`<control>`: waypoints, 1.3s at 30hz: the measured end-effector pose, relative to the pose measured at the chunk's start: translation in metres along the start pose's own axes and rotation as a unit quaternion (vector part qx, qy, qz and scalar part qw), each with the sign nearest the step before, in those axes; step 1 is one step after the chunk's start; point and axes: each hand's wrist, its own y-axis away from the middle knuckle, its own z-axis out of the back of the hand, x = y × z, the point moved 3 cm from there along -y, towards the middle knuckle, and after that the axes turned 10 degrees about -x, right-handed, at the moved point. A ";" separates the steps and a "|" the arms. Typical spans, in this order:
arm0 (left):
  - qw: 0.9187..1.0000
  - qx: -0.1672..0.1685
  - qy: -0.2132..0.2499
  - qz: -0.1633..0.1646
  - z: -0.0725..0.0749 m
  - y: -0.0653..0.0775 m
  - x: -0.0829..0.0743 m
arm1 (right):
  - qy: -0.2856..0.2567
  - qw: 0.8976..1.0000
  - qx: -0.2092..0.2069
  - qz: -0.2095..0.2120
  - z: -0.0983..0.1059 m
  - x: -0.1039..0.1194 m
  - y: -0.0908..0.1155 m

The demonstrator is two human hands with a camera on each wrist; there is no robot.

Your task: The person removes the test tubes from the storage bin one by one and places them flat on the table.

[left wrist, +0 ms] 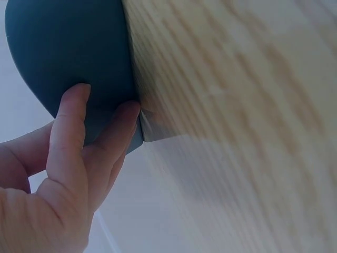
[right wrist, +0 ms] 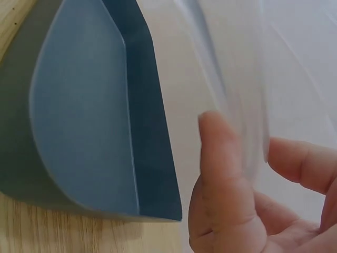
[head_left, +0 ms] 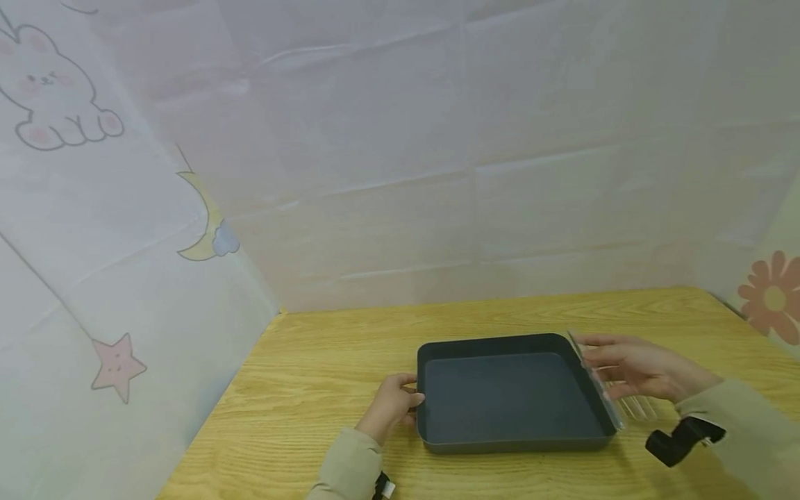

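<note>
A shallow dark grey rectangular tray [head_left: 512, 399] with rounded corners lies on the wooden table. At its left side, my left hand [head_left: 392, 404] pinches the wall, thumb at the rim and fingers against the outer side [left wrist: 108, 58]. My right hand [head_left: 640, 368] holds a clear plastic piece [head_left: 603, 392] between thumb and fingers, tilted beside the tray's right wall. Ribbed or slotted clear parts show below that hand; its full shape is hard to make out. In the right wrist view the clear piece [right wrist: 231, 63] stands apart from the tray wall [right wrist: 150, 116].
The wood-grain table [head_left: 312, 389] runs back to a pale hanging sheet [head_left: 387, 173]. Another printed sheet [head_left: 75, 229] hangs along the left edge, and a flower print [head_left: 775, 298] marks the right side. A black wrist mount [head_left: 681, 439] sits on the right sleeve.
</note>
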 end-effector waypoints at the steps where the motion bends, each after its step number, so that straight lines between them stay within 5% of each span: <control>1: 1.000 0.000 -0.001 0.000 0.000 0.000 0.000 | -0.004 1.000 -0.002 -0.001 0.001 0.000 0.001; 9: 1.000 -0.001 -0.008 0.003 0.000 0.001 -0.001 | -0.047 0.999 0.005 -0.001 0.005 -0.003 0.006; 21: 1.000 -0.003 -0.006 0.002 0.000 0.002 -0.002 | 0.057 0.997 -0.058 -0.015 0.023 -0.006 0.012; 31: 1.000 -0.003 -0.004 0.001 0.000 0.002 -0.001 | -0.025 1.000 -0.009 -0.003 0.027 -0.011 0.017; 39: 1.000 -0.005 -0.006 0.001 -0.001 0.002 -0.001 | 0.015 0.999 -0.040 -0.015 0.039 -0.015 0.016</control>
